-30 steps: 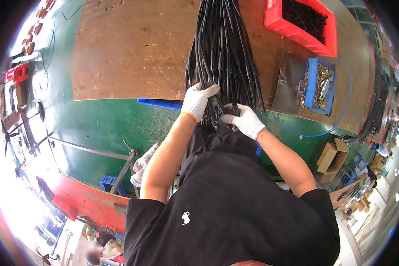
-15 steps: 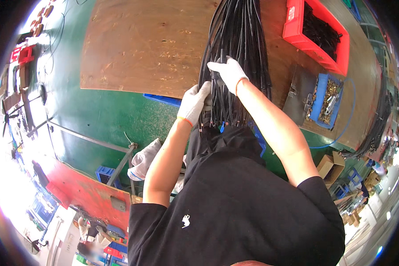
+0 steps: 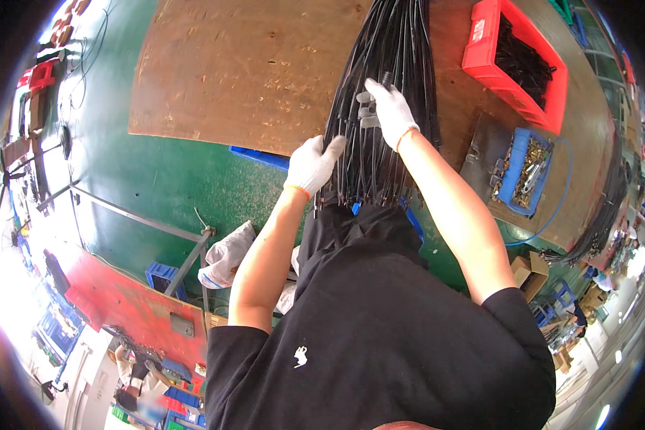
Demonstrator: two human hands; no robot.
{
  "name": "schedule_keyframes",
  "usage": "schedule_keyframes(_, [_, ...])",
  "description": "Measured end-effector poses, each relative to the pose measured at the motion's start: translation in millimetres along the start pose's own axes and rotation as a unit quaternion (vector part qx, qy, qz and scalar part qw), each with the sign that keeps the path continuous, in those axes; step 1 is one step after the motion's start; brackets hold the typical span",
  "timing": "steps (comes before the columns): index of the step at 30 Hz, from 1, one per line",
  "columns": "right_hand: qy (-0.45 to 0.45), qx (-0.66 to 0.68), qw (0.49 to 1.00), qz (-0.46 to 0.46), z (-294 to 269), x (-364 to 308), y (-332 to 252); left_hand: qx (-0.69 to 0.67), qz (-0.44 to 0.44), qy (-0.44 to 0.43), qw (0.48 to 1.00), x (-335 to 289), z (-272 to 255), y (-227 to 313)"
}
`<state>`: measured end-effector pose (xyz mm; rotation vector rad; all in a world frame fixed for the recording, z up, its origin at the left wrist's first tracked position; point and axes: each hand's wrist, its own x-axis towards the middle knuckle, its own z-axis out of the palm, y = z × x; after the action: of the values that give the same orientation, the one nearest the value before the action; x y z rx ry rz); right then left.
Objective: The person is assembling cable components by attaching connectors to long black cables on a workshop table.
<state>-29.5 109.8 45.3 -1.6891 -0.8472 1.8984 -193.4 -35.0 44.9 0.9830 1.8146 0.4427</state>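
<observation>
A thick bundle of thin black cables [image 3: 398,46] hangs over the front edge of the table, its metal-tipped ends in front of my body. My right hand [image 3: 393,117], in a white glove, is over the middle of the bundle. Its fingers are curled, their tips darkened, around a small black piece with a ribbed end [image 3: 387,77]; most of that piece is hidden. At the bundle's left edge is my left hand [image 3: 312,166], also gloved. Its thumb points toward the cables, and its other fingers are bent out of sight, so any hold cannot be made out.
On the brown wooden table [image 3: 229,68], a red bin [image 3: 481,54] of black parts stands at the far right. Nearer is a blue tray [image 3: 511,172] of small metal fittings. A white sack [image 3: 229,254] and a metal frame [image 3: 140,213] stand on the left.
My right hand has moved to the right and slightly away from me with the ribbed black piece. My left hand has stayed near the bundle's left edge, its thumb shifting a little.
</observation>
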Motion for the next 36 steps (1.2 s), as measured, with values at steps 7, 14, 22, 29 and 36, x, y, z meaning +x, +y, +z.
schedule_keyframes(7, [-0.158,-0.003,0.978,-0.134,-30,-47,30,-0.449,-0.134,-0.136,0.873,-10,6,23])
schedule_keyframes(14, [-0.148,0.065,0.981,-0.11,-58,-87,56,-0.454,-0.103,-0.167,0.869,-13,17,25])
schedule_keyframes(22, [-0.061,-0.032,0.977,-0.202,-60,-117,61,-0.52,-0.162,-0.2,0.814,-15,43,30])
schedule_keyframes(29, [0.009,-0.105,0.979,-0.177,-78,-114,84,-0.481,-0.121,-0.158,0.854,-21,47,47])
schedule_keyframes(36, [-0.066,-0.262,0.962,-0.049,-103,-134,88,-0.369,-0.088,-0.153,0.912,-30,38,64])
